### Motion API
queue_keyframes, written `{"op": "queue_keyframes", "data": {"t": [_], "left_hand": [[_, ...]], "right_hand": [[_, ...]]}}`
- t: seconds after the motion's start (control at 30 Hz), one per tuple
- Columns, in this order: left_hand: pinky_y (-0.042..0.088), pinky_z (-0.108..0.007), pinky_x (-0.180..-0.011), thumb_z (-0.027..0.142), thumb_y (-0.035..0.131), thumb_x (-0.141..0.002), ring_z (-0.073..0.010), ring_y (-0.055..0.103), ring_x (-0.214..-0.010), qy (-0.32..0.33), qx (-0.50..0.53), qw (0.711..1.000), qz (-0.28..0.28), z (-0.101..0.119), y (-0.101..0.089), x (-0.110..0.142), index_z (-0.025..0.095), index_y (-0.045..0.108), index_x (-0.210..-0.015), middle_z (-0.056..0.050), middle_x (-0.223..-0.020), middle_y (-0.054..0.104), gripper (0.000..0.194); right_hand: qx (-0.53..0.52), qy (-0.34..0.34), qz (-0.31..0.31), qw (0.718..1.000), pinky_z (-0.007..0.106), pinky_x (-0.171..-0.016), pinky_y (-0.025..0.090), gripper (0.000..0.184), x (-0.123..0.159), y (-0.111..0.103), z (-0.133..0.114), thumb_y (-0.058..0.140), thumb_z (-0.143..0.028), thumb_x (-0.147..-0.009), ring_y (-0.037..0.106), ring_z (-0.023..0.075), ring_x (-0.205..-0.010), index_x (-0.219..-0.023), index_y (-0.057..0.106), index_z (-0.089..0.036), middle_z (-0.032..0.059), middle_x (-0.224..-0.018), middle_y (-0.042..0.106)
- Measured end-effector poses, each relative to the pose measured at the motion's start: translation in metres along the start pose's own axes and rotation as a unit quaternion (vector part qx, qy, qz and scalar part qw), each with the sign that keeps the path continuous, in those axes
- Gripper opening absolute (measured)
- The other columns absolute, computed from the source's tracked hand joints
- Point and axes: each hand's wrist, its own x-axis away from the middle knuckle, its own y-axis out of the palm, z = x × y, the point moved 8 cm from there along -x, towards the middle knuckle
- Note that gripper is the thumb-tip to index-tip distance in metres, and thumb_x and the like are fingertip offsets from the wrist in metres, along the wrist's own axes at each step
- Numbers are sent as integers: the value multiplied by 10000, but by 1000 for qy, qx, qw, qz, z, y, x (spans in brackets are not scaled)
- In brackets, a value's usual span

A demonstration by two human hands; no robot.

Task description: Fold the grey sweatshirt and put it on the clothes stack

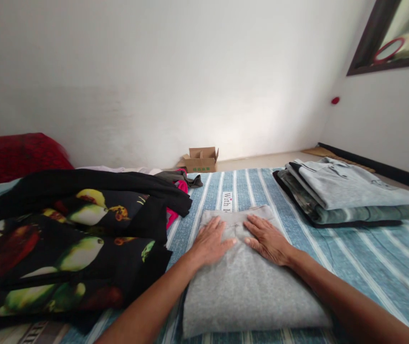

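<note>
A folded grey garment (247, 291) lies on the blue striped bedsheet (361, 267) in front of me. My left hand (209, 241) rests flat on its far left part, fingers stretched out. My right hand (267, 239) lies flat beside it on the far right part, fingers spread. The two hands nearly touch at the fingertips. Neither hand holds anything.
A stack of folded clothes (343, 193) sits at the right on the bed. A heap of black fruit-print fabric (68, 239) covers the left, with pink cloth (177, 191) under it. A red cushion (14, 155) is far left. A cardboard box (200, 160) stands by the wall.
</note>
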Motion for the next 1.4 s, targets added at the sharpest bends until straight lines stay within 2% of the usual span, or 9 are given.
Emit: {"op": "queue_keyframes", "data": {"t": [0.17,0.4,0.53,0.7,0.93,1.1,1.27,1.33,1.4], "left_hand": [[381,-379,-950,282,558,-765,-305,534,-1124,-32,-46,991,120,-23,-42,-22,145,627,-1006,-153,-1157,612,285],[455,-279,-712,297,725,-554,-250,617,-878,-139,97,985,30,-79,-44,-65,132,645,-854,-43,-864,673,352],[395,-247,-506,300,765,-477,-194,590,-629,-176,168,970,3,-90,-38,-73,122,628,-746,-3,-654,618,349],[358,-232,-442,209,781,-393,-148,537,-516,-195,270,943,-10,-85,-34,-73,140,581,-700,34,-566,565,373],[389,-223,-451,234,739,-431,-119,527,-495,-163,396,903,20,-58,-57,-55,171,513,-697,49,-584,550,354],[441,-228,-549,205,774,-427,-122,578,-587,-28,448,890,74,-4,-135,-20,129,600,-798,13,-694,617,417],[511,-316,-753,243,750,-560,-196,644,-835,122,327,924,153,73,-227,56,125,643,-1041,-61,-953,689,507],[513,-319,-820,245,715,-629,-195,644,-895,170,215,942,195,96,-236,97,171,648,-1082,-41,-1015,692,464],[505,-294,-869,200,660,-698,-176,645,-918,210,87,945,236,110,-216,139,216,651,-1078,-6,-1026,697,380]], "right_hand": [[-3,118,14,993,411,-1040,337,437,-24,-35,46,481,-386,-891,451,292,-1244,-1260,562,-166,143,-1351,502],[-58,207,-122,969,291,-779,474,446,-63,-25,112,769,-328,-594,631,254,-913,-990,701,-133,87,-964,700],[-101,245,-184,947,287,-594,457,291,-74,-18,125,806,-330,-488,601,202,-651,-670,684,-138,29,-630,637],[-165,249,-167,940,243,-516,371,268,-77,-19,123,794,-293,-436,505,134,-571,-539,584,-162,-30,-532,517],[-296,231,-84,923,243,-501,353,327,-53,-49,100,729,-382,-483,493,123,-572,-653,549,-168,-22,-601,537],[-356,169,-4,919,247,-519,370,415,-35,-139,57,784,-400,-451,492,114,-568,-678,509,-187,-37,-641,533],[-348,68,138,925,239,-502,366,427,11,-248,-9,838,-341,-472,483,103,-551,-709,513,-197,-45,-649,528],[-294,31,157,942,240,-509,383,351,45,-262,-37,805,-348,-575,495,109,-563,-740,532,-202,-32,-665,545],[-201,-8,162,966,242,-515,397,226,85,-249,-63,726,-334,-704,510,121,-582,-765,552,-202,-7,-698,578]]}}
